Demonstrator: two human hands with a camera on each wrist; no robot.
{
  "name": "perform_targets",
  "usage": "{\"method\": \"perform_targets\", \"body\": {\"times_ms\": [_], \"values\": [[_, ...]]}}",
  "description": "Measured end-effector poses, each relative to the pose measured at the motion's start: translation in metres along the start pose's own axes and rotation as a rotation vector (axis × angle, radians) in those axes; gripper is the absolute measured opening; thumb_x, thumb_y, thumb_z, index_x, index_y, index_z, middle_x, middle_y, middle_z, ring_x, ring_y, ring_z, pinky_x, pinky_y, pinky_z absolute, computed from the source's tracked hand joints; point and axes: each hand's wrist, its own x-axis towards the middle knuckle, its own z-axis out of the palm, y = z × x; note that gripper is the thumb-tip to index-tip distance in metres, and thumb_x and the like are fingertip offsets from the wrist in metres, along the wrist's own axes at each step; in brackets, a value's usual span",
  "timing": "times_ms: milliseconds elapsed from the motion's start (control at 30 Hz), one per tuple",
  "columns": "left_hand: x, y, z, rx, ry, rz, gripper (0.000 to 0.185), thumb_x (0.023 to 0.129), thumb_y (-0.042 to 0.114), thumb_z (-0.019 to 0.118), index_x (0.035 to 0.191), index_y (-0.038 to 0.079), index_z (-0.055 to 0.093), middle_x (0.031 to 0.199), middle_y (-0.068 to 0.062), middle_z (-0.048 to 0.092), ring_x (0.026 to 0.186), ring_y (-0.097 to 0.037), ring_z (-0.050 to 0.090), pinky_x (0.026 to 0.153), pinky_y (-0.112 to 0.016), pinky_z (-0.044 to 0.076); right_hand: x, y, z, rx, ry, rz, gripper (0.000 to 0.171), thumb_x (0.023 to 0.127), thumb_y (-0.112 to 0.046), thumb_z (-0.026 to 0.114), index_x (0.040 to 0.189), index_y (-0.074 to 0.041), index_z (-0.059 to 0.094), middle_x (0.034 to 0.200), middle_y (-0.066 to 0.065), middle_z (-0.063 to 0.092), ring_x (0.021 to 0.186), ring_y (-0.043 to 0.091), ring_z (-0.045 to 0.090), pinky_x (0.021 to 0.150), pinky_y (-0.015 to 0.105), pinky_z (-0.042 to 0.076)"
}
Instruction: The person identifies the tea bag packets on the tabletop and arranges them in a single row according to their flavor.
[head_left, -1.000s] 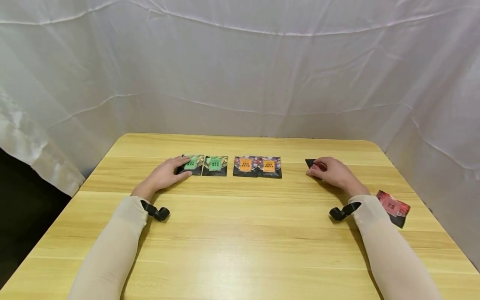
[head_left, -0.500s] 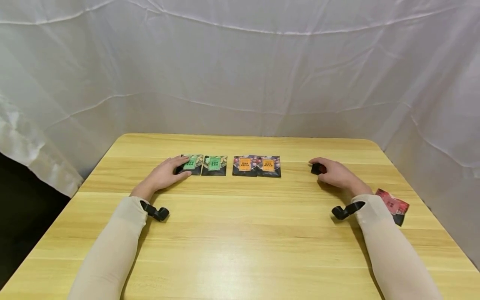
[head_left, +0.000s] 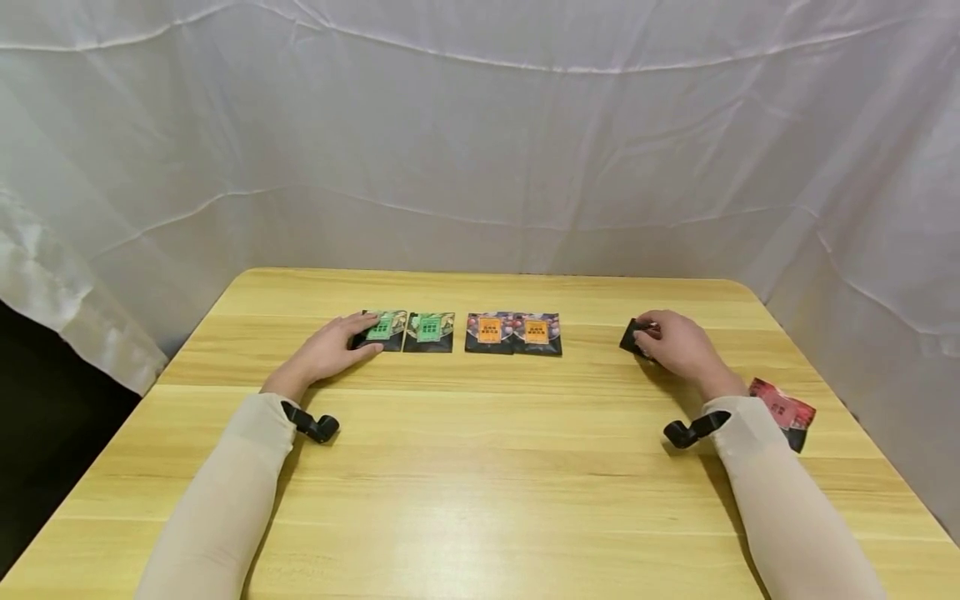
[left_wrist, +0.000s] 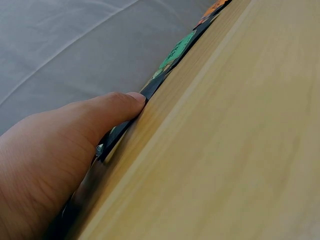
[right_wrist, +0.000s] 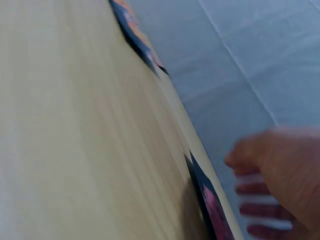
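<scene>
While the left hand (head_left: 326,352) lies flat with straight fingers on the leftmost green packet (head_left: 381,329), the right hand (head_left: 675,346) curls its fingers round a dark packet (head_left: 632,336) at the far right of the row, its grip closed on it. That packet sits at the counter (head_left: 480,467), tilted; whether it is lifted I cannot tell. Between the hands lie a second green packet (head_left: 429,332) and two orange packets (head_left: 513,332), side by side. A red packet (head_left: 783,412) lies near the right sleeve.
</scene>
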Motion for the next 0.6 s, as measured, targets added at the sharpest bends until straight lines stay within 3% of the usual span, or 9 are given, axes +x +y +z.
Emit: {"method": "perform_targets", "body": {"times_ms": [100, 200, 333, 467, 600], "values": [[0.0, 0.0, 0.0, 0.0, -0.002, -0.001, 0.074, 0.096, 0.056, 0.053, 0.151, 0.011, 0.038, 0.156, -0.018, 0.03, 0.143, -0.042, 0.022, 0.114, -0.061, 0.017, -0.005, -0.007, -0.001, -0.116, 0.01, 0.095, 0.05, 0.1, -0.035, 0.055, 0.128, 0.007, 0.056, 0.117, 0.031, 0.059, 0.105, 0.048, 0.057, 0.09, 0.061, 0.044], [0.0, 0.0, 0.001, 0.001, -0.004, -0.005, 0.074, 0.096, 0.057, 0.052, 0.152, 0.011, 0.038, 0.156, -0.018, 0.03, 0.143, -0.042, 0.022, 0.114, -0.061, 0.017, -0.009, -0.013, 0.001, -0.2, -0.012, 0.147, 0.052, 0.1, -0.045, 0.052, 0.108, 0.006, 0.06, 0.103, 0.028, 0.057, 0.092, 0.047, 0.055, 0.082, 0.057, 0.045], [0.0, 0.0, 0.001, 0.0, -0.008, -0.01, 0.073, 0.096, 0.057, 0.052, 0.152, 0.011, 0.038, 0.157, -0.018, 0.029, 0.143, -0.042, 0.021, 0.114, -0.061, 0.016, -0.011, -0.014, 0.003, -0.229, -0.038, 0.164, 0.046, 0.099, -0.049, 0.052, 0.084, -0.005, 0.054, 0.085, 0.017, 0.053, 0.078, 0.036, 0.05, 0.068, 0.047, 0.042], [-0.001, 0.001, 0.001, -0.002, -0.005, -0.007, 0.074, 0.096, 0.057, 0.052, 0.152, 0.011, 0.038, 0.157, -0.018, 0.029, 0.143, -0.042, 0.022, 0.114, -0.061, 0.017, -0.01, -0.012, 0.005, -0.233, -0.031, 0.148, 0.041, 0.099, -0.044, 0.053, 0.097, -0.004, 0.063, 0.086, 0.018, 0.06, 0.076, 0.037, 0.054, 0.066, 0.048, 0.045], [-0.001, 0.001, 0.0, 0.0, 0.002, -0.005, 0.073, 0.096, 0.057, 0.052, 0.151, 0.011, 0.039, 0.156, -0.018, 0.03, 0.142, -0.043, 0.023, 0.113, -0.062, 0.019, -0.007, -0.012, 0.007, -0.214, -0.035, 0.131, 0.053, 0.1, -0.046, 0.052, 0.125, -0.001, 0.064, 0.109, 0.028, 0.065, 0.092, 0.048, 0.059, 0.079, 0.059, 0.047]]}}
